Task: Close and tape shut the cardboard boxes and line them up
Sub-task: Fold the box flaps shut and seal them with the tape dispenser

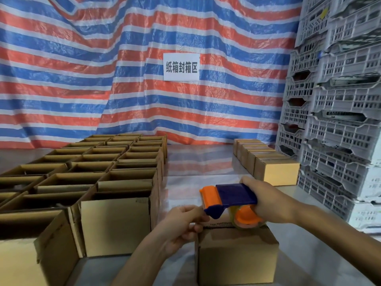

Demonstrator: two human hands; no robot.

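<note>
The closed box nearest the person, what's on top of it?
A tape dispenser, gripped by the right hand, rests on the box. The left hand pinches at its front end. Closed flaps hide what's inside.

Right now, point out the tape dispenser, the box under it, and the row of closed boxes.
tape dispenser [235,194], head view, blue top cover.
box under it [237,259], head view, front face.
row of closed boxes [277,172], head view, nearest box's front.
</note>
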